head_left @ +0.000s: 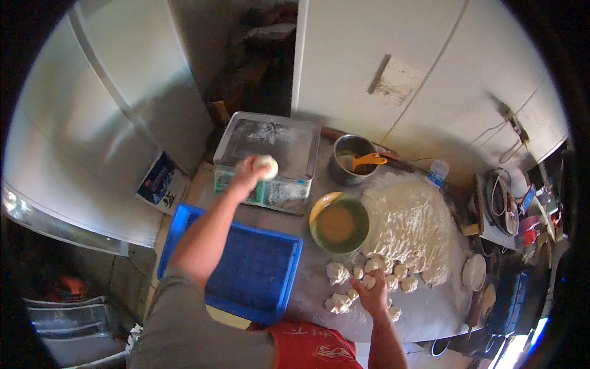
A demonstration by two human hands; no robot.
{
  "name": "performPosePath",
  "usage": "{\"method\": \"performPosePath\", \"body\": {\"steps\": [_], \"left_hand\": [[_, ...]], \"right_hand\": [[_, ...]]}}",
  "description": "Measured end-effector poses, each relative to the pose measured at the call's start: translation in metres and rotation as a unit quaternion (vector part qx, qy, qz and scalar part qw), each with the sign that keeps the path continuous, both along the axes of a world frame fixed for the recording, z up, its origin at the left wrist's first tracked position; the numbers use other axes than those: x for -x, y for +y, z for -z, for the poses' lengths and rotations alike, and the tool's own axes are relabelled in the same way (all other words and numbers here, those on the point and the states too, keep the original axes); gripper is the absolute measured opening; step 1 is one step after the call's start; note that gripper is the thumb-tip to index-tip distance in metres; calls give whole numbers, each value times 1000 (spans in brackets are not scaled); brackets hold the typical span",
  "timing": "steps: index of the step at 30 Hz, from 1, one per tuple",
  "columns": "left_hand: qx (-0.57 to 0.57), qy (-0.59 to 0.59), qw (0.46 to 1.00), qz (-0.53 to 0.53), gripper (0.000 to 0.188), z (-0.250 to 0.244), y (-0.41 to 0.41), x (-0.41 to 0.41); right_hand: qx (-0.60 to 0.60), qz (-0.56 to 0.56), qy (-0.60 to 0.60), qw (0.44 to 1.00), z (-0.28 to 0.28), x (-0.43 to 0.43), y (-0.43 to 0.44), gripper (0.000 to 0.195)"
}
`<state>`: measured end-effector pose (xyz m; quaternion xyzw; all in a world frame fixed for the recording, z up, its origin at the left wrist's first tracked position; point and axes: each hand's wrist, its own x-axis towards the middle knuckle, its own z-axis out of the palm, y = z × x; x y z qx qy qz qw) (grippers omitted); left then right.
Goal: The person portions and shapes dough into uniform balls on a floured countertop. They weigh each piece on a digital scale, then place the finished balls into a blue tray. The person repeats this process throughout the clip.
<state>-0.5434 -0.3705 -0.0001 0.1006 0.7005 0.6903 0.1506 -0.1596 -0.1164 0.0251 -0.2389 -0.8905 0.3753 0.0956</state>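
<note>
My left hand (248,174) is raised over the front part of a floured metal tray (295,154), gripping a smooth round dough ball (266,167). At the lower right, my right hand (375,293) closes its fingers around a small dough piece (368,282) just above the worktop. Around that hand lie several rough dough lumps, one of them a larger lump (338,273) to its left. Behind them a wide floured slab of dough (405,221) spreads over the worktop (318,300). Fingers partly hide the held piece.
A blue plastic tray (249,272) sits under my left forearm. Between it and the dough slab stands a green bowl (362,230) of yellowish liquid. A metal pot (343,173) holds an orange-handled tool (368,159). Cluttered equipment (502,207) lines the right side.
</note>
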Motion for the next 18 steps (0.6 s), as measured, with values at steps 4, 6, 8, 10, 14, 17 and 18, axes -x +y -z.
{"method": "performPosePath", "body": {"steps": [4,6,8,10,14,17,18], "left_hand": [[509,149,842,100,62,2,-19,90],[450,172,876,4,71,10,-25,116],[365,217,903,-69,74,-7,-35,136],[299,216,925,-86,71,-40,-51,145],[208,176,960,-64,60,-95,-75,140],[230,162,957,-69,60,-98,-82,142],[240,171,953,-67,62,-96,-81,146]], "right_hand": [[104,-22,-92,990,27,-4,-38,31],[91,-34,-164,982,17,5,-55,33],[145,-12,-197,969,27,8,-56,31],[124,-36,-129,983,49,-2,-47,28],[139,-49,-168,975,22,18,-49,27],[133,-105,-112,979,34,19,-44,25],[130,-120,-89,980,36,19,-44,25]]}}
